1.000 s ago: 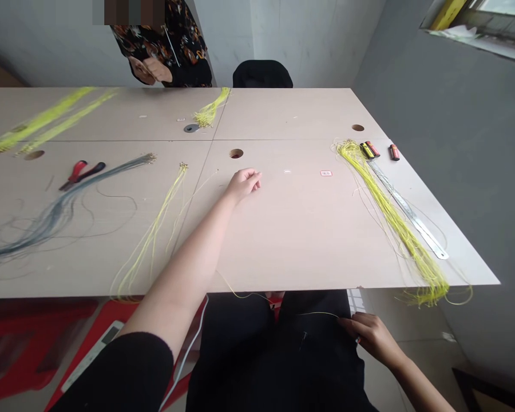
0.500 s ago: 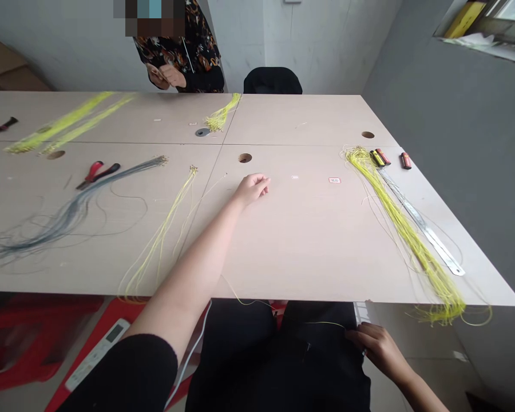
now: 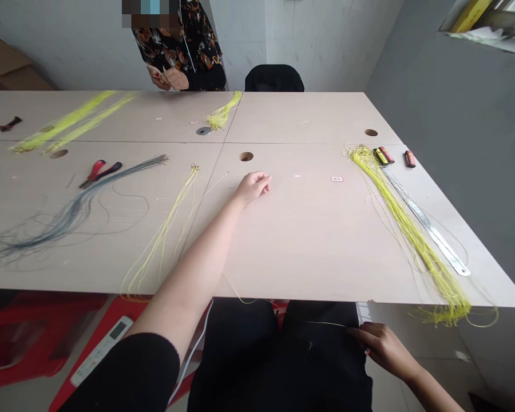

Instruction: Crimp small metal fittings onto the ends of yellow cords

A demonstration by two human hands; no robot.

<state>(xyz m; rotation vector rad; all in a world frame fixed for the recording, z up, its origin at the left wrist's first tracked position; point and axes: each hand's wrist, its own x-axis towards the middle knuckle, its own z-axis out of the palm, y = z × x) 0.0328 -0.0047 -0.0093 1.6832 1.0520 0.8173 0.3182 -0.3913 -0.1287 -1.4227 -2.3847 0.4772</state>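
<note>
A thin yellow wire [image 3: 328, 323] crosses the dark trousers [image 3: 278, 366] at lower centre, pinched in the right hand [image 3: 380, 346]; it looks light, springy and easily kinked, probably best held near an end. Mid-frame, the left hand [image 3: 254, 186] has its fingers curled closed, hiding whether they grip anything, and the wire's far end cannot be traced.
</note>
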